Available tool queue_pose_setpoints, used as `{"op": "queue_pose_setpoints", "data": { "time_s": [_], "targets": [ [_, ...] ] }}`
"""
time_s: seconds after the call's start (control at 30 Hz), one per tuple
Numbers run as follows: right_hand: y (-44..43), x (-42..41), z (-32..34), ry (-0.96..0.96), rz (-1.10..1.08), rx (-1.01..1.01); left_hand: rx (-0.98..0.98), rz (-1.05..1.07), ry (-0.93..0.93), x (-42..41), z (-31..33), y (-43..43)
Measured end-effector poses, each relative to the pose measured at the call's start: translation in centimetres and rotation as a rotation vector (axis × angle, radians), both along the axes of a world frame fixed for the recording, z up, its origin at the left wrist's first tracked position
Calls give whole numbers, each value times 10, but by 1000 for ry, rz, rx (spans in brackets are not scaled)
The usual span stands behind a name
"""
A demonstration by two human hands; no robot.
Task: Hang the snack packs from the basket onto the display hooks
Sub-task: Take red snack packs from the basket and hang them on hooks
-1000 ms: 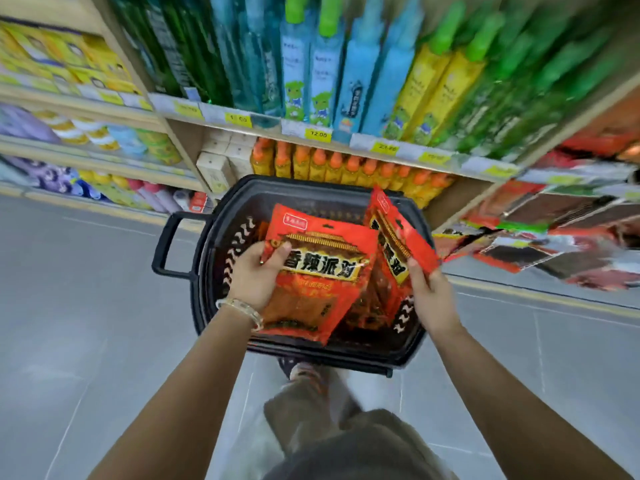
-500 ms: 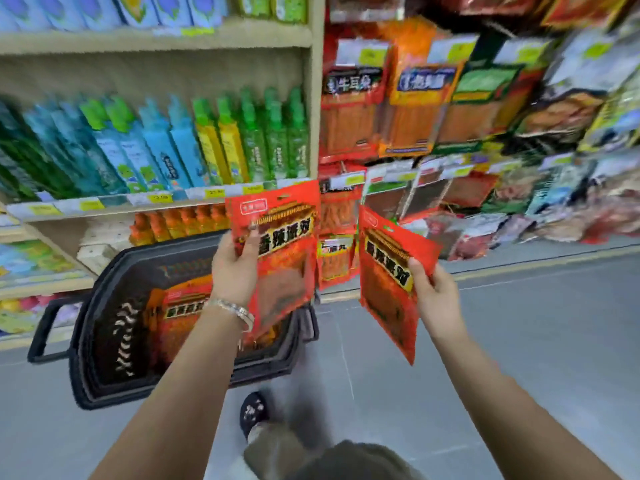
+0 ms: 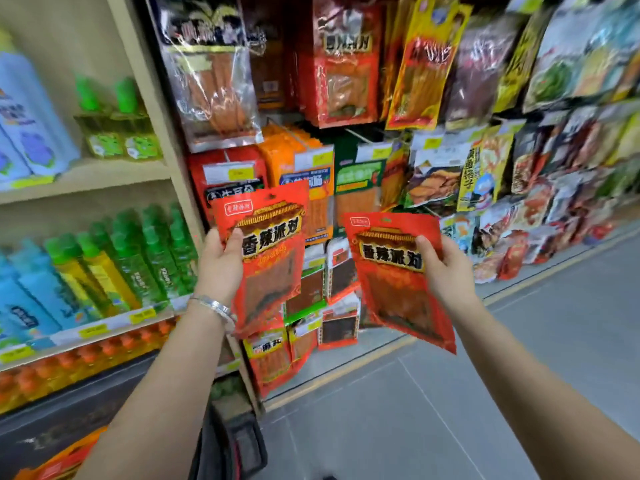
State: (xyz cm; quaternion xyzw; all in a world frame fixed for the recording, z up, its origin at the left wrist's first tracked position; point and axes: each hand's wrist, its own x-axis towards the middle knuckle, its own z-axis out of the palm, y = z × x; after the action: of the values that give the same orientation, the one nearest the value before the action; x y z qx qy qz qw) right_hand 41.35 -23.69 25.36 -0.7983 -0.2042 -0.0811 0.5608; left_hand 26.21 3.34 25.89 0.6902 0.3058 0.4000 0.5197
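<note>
Two red snack packs with yellow lettering are held up before the hook display. My left hand grips the left snack pack by its left edge, thumb on the front. My right hand grips the right snack pack by its right edge; this pack tilts. The display hooks on the wall behind are crowded with hanging snack bags. The black basket shows only at the bottom edge, with an orange-red pack inside it.
Left of a wooden upright, shelves carry green, yellow and blue bottles and small orange bottles below. Snack bags run along the wall to the right. Grey tiled floor lies below.
Both hands have lifted one pack each out of the basket and raised them to the hook wall. My view swung up and right, so the basket dropped to the bottom edge.
</note>
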Motion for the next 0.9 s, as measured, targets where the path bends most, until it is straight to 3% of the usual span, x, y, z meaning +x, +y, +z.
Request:
{"op": "queue_pose_setpoints", "data": {
  "time_s": [0.2,0.4,0.7,0.9],
  "targets": [
    [34,93,64,-160,-21,33,133,16,-105,88,67,33],
    [73,162,119,-180,-87,188,277,60,-133,146,121,56],
    [125,235,186,-191,11,359,219,-18,-205,203,164,67],
    [152,283,219,-98,148,472,178,5,-268,232,181,56]
  ]
}}
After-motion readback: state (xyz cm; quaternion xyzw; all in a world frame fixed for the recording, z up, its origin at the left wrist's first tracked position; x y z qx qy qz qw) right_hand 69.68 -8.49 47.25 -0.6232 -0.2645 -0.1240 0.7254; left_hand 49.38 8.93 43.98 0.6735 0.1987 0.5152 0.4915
